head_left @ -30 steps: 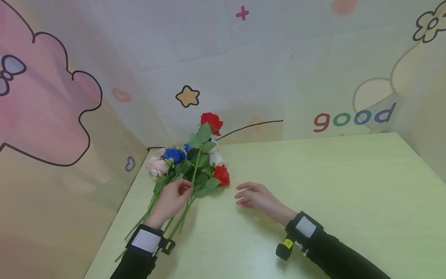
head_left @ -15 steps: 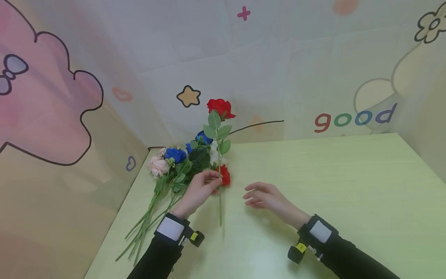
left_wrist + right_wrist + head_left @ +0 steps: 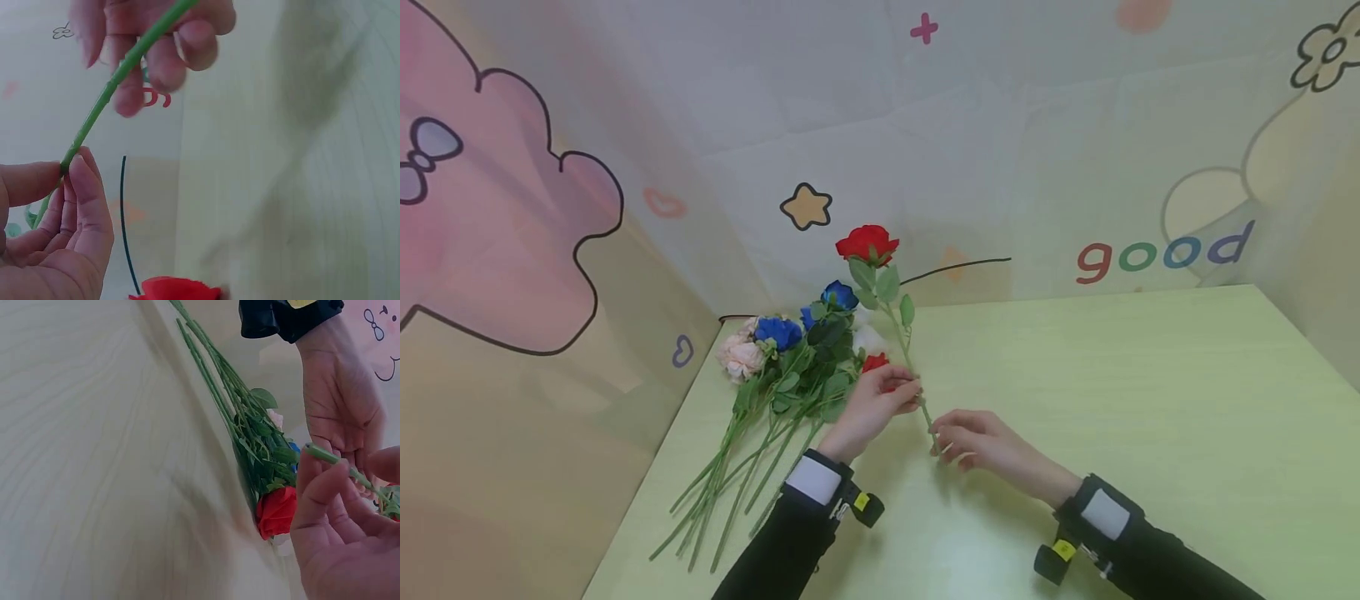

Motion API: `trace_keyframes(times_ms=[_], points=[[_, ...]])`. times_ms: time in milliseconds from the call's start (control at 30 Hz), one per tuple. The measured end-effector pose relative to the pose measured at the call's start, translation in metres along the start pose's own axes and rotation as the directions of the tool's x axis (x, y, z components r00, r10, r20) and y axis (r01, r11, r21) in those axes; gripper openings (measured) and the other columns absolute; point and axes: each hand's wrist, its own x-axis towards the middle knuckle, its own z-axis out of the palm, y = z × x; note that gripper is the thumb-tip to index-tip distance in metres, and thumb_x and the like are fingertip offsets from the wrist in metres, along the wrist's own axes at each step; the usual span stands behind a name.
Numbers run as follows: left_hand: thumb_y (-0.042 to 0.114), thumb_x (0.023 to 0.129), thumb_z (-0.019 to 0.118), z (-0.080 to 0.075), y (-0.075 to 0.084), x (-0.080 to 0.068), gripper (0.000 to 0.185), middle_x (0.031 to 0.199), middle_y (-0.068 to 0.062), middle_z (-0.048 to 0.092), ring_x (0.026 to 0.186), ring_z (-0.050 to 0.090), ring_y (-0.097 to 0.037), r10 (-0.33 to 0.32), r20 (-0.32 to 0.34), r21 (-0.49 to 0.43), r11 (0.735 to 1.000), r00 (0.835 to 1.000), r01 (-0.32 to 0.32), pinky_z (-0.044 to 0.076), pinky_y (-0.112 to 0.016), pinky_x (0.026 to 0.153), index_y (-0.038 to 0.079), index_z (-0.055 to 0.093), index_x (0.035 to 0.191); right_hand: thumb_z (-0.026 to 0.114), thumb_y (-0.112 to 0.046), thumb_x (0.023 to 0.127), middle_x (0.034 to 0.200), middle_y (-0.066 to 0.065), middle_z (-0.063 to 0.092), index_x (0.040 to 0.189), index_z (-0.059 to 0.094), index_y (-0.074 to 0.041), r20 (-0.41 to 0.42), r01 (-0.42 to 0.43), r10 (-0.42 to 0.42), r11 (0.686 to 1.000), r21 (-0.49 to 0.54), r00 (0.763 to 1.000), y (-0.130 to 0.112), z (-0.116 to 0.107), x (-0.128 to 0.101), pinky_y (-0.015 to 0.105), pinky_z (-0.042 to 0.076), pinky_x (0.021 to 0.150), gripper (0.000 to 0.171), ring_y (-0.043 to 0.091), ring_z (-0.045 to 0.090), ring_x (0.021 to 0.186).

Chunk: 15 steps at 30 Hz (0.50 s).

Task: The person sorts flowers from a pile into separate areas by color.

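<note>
A long-stemmed artificial red rose (image 3: 867, 243) leans up from my hands, its bloom toward the back wall. My left hand (image 3: 876, 407) pinches its stem between thumb and fingertips, as the left wrist view shows on the green stem (image 3: 103, 103). Close to the stem's lower end is my right hand (image 3: 988, 442), its fingers loosely bent. In the left wrist view the stem crosses in front of those fingers, and the right thumb (image 3: 87, 37) stands apart from it. The right wrist view shows the cut stem end (image 3: 322, 453) by the right fingertips.
Several artificial flowers lie in a bunch at the table's left: a pink bloom (image 3: 741, 360), a blue rose (image 3: 778, 333), a white bloom (image 3: 868, 340) and another red rose (image 3: 277, 512). Their stems (image 3: 707, 492) point toward the near edge. A printed cloth (image 3: 985, 150) stands behind the table (image 3: 1112, 375).
My left hand has lifted the red rose off the bunch and carried it right, its stem now tilting toward the right hand. The right hand has moved slightly right and nearer, meeting the stem's lower end.
</note>
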Motion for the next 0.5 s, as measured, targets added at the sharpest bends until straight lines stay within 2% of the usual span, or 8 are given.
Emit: trace_keyframes(times_ms=[133, 300, 500], points=[[0.011, 0.1, 0.06, 0.006, -0.004, 0.002, 0.025, 0.103, -0.013, 0.066, 0.083, 0.065, -0.009, 0.012, 0.018, 0.013, 1.0, 1.0, -0.012, 0.06, -0.029, 0.088, -0.008, 0.061, 0.117, 0.054, -0.018, 0.104, 0.09, 0.014, 0.068, 0.121, 0.054, 0.015, -0.027, 0.05, -0.052, 0.997, -0.057, 0.998, 0.003, 0.001, -0.001, 0.026, 0.056, 0.067, 0.037, 0.014, 0.066, 0.078], [0.013, 0.1, 0.061, 0.013, -0.005, 0.003, 0.025, 0.104, -0.016, 0.068, 0.083, 0.066, -0.009, 0.028, 0.023, 0.025, 0.999, 0.999, -0.028, 0.061, -0.031, 0.088, -0.006, 0.062, 0.116, 0.057, -0.016, 0.103, 0.085, 0.017, 0.067, 0.119, 0.055, 0.011, -0.086, 0.058, -0.069, 0.991, -0.118, 0.994, 0.003, 0.002, -0.003, 0.025, 0.055, 0.062, 0.032, 0.011, 0.062, 0.07], [0.017, 0.1, 0.061, 0.016, -0.006, 0.003, 0.027, 0.107, -0.018, 0.068, 0.086, 0.069, -0.015, 0.049, 0.044, 0.076, 0.996, 0.998, -0.052, 0.061, -0.033, 0.088, -0.003, 0.062, 0.119, 0.055, -0.013, 0.104, 0.082, 0.017, 0.064, 0.117, 0.054, 0.011, -0.075, 0.07, -0.082, 0.985, -0.155, 0.994, 0.003, -0.002, -0.005, 0.027, 0.055, 0.058, 0.027, 0.01, 0.059, 0.065]])
